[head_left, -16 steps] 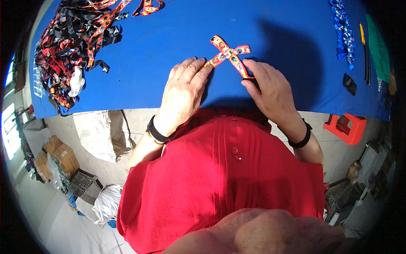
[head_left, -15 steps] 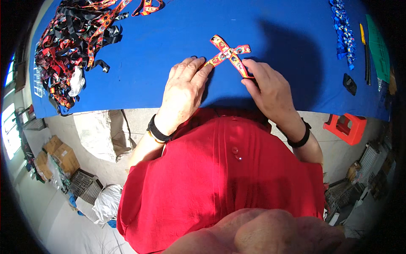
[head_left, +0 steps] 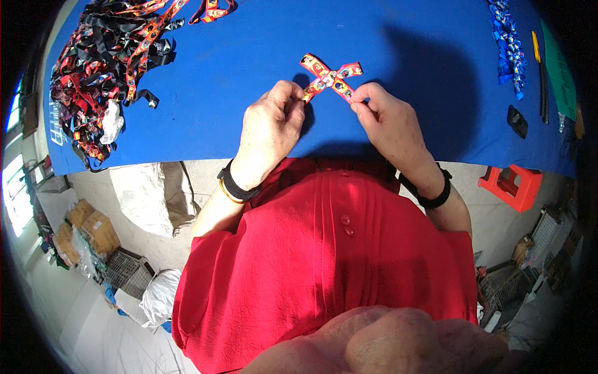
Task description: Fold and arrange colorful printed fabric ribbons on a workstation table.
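A red and yellow printed ribbon [head_left: 331, 78] forms an X over the blue tabletop in front of me. My left hand [head_left: 272, 126] pinches its lower left end between thumb and fingers. Its lower right end is pinched in my right hand [head_left: 386, 116]. The two upper ends point away from me and are free. Where the strips cross, I cannot make out how they are joined.
A heap of black and red printed straps [head_left: 99, 68] covers the table's left side, a clear plastic scrap [head_left: 112, 122] on it. At right lie a blue ribbon bundle [head_left: 507, 50], a yellow-handled tool [head_left: 536, 47], a black piece [head_left: 516, 121] and a green sheet [head_left: 559, 75]. A red stool [head_left: 512, 187] stands below.
Both hands have gone from resting flat near the ribbon to pinching its two lower ends. The ribbon has shifted slightly left.
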{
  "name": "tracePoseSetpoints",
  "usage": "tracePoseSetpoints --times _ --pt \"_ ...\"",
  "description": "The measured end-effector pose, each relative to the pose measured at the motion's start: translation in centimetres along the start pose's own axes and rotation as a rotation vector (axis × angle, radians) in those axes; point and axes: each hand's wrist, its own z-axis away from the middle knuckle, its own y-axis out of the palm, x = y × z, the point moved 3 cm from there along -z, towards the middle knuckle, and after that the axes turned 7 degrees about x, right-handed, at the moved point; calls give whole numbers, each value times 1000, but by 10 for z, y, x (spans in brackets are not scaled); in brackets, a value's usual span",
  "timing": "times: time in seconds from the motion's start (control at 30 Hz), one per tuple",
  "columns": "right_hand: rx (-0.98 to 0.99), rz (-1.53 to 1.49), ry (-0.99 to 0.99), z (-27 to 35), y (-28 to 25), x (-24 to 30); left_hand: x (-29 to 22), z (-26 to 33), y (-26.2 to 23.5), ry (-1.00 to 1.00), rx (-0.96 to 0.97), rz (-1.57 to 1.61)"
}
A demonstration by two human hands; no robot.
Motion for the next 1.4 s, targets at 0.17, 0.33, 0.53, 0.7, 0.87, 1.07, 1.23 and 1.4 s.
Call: tracePoseSetpoints --times 0.17,0.33,0.53,0.7,0.87,1.07,1.23,1.4 --pt "51 72 86 0 -4 3 -6 1 -5 97 -15 -142" --pt "130 -103 176 3 -8 2 -11 8 -28 -62 281 -14" --pt "-4 -123 203 12 -24 -7 14 12 -51 -81 -3 -228" --pt "1 -101 233 20 -32 -14 1 20 -45 69 -131 -152" --pt "-70 -120 -52 27 -22 -9 -26 15 -16 380 27 -183" --pt "56 29 -68 26 -12 -5 -32 9 5 418 110 -420" --pt "79 63 -126 27 -12 -10 -31 7 9 408 118 -552" --pt "127 62 -119 26 -15 -9 -25 11 16 411 100 -734"
